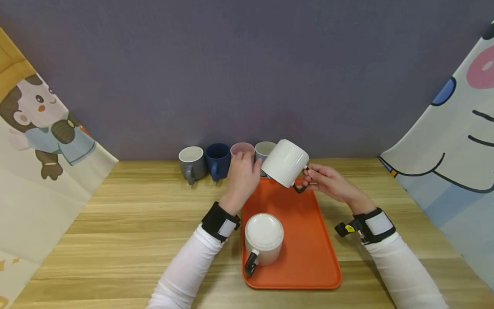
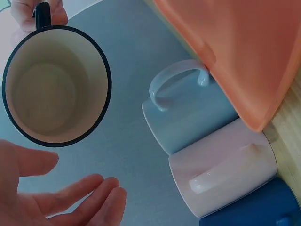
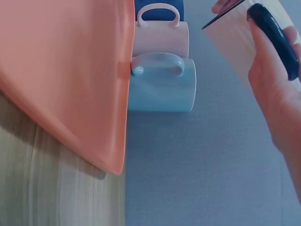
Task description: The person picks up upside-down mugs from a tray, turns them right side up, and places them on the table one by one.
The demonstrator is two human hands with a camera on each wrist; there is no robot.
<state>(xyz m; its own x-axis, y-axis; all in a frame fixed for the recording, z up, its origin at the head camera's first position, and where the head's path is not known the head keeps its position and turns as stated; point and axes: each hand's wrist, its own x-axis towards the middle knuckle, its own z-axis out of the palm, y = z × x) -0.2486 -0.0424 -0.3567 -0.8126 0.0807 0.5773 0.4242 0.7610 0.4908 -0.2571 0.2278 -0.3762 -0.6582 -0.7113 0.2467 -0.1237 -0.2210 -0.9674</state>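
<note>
My right hand (image 1: 329, 182) holds a white mug (image 1: 286, 162) by its black handle, up above the far end of the orange tray (image 1: 305, 244). The mug is tilted, its black-rimmed mouth turned down toward the left; the left wrist view shows nothing inside. My left hand (image 1: 242, 180) is just left of this mug, in front of the pink mug (image 1: 242, 148). In the left wrist view its fingers (image 2: 84, 193) are loosely bent and apart from the rim. Another white mug (image 1: 264, 234) with a black handle stands upside down on the tray's near left part.
Along the wall (image 1: 247, 77) stand a grey mug (image 1: 194, 167), a dark blue mug (image 1: 219, 161), the pink mug and a light blue mug (image 3: 162, 89), side by side, upright. The tray's far edge lies close to the light blue mug. All rest on a wooden table (image 1: 127, 240).
</note>
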